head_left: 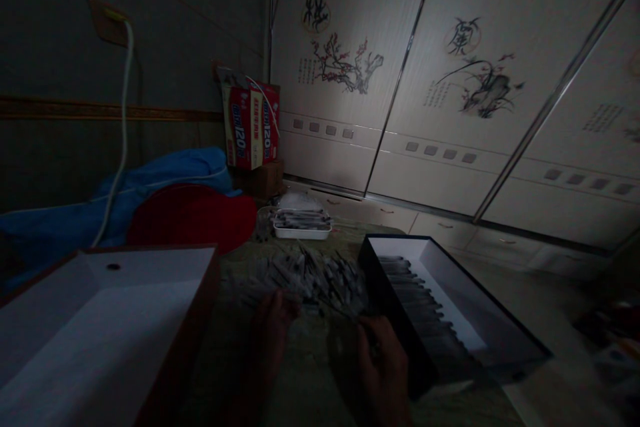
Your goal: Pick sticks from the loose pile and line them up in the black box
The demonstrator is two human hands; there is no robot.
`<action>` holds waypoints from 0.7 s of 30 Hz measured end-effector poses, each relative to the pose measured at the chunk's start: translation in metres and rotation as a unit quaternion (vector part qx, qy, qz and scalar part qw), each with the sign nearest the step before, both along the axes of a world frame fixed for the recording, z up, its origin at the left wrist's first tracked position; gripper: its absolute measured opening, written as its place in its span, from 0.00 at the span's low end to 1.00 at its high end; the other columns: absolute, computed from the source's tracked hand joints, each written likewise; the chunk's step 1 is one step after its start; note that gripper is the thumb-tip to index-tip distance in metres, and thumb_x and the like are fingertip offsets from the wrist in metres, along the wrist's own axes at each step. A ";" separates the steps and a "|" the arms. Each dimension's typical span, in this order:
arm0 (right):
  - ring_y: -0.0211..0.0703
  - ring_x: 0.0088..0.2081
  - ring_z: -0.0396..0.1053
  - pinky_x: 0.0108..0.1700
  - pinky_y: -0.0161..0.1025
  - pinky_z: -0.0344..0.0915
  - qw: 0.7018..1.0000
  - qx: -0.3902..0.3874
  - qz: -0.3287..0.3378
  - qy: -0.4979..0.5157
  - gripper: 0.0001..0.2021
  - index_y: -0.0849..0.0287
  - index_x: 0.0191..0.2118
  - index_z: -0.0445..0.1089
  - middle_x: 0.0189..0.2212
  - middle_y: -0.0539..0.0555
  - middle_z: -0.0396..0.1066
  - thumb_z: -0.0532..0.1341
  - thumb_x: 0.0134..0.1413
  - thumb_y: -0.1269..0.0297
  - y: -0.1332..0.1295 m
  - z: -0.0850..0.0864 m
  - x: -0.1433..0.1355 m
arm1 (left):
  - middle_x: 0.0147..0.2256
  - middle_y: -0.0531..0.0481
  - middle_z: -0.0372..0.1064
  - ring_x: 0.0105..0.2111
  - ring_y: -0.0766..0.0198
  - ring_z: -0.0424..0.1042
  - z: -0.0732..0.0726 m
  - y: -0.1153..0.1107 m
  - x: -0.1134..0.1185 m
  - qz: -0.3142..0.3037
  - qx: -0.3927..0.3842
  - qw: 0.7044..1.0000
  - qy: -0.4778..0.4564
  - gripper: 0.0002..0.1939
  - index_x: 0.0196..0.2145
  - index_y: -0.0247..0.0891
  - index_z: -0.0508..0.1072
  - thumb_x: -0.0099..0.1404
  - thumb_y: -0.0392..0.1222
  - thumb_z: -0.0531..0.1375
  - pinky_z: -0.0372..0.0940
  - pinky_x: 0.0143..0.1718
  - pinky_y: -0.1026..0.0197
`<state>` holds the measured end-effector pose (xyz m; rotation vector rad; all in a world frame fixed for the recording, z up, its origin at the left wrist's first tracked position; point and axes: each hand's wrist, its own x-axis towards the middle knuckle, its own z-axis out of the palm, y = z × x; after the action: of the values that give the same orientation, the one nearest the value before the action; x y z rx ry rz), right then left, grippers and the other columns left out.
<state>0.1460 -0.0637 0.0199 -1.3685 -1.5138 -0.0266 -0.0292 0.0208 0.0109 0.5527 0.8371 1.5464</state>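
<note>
A loose heap of thin dark sticks (300,270), some with clear or pale parts, lies on the table in front of me. The dim light hides their exact kind. At the heap's near edge, my left hand (273,333) has its fingers curled together; whatever is in them does not show clearly. My right hand (384,360) is closed in a pinch, and a slim dark stick (343,310) runs from its fingertips toward the heap. Right of that hand, a dark box with white inner walls (450,280) holds a row of similar sticks (417,300).
A large box with a white inside (135,320) stands at the left. Behind the heap sits a white tray (303,233) with more sticks. Red (193,217) and blue cloth (165,173), a white cable (125,107) and a red carton (253,123) are farther back.
</note>
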 end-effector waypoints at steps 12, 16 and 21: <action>0.40 0.31 0.68 0.33 0.34 0.64 1.000 0.017 0.015 0.006 0.06 0.56 0.35 0.69 0.28 0.52 0.69 0.54 0.57 0.68 -0.005 -0.001 -0.013 | 0.24 0.52 0.71 0.25 0.62 0.73 -0.008 0.004 -0.001 -0.007 -0.023 1.000 0.014 0.10 0.27 0.38 0.68 0.50 0.45 0.62 0.68 0.28 0.58; 0.40 0.32 0.69 0.34 0.33 0.64 0.999 0.023 0.020 0.011 0.07 0.56 0.36 0.69 0.28 0.52 0.69 0.54 0.57 0.68 -0.005 -0.002 -0.014 | 0.24 0.52 0.71 0.25 0.62 0.72 -0.004 0.001 0.000 -0.041 -0.008 0.999 0.020 0.10 0.27 0.38 0.68 0.49 0.46 0.63 0.67 0.29 0.58; 0.40 0.35 0.70 0.38 0.34 0.65 0.999 -0.015 0.019 0.045 0.09 0.55 0.38 0.70 0.32 0.53 0.71 0.53 0.59 0.66 -0.004 -0.006 -0.009 | 0.24 0.51 0.72 0.24 0.62 0.72 0.003 -0.003 0.000 -0.049 0.004 0.998 0.031 0.12 0.25 0.37 0.68 0.47 0.47 0.63 0.67 0.26 0.59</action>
<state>0.1369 -0.0678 0.0142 -1.3473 -1.4694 0.0800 -0.0295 0.0174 0.0142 0.6418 0.8388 1.4506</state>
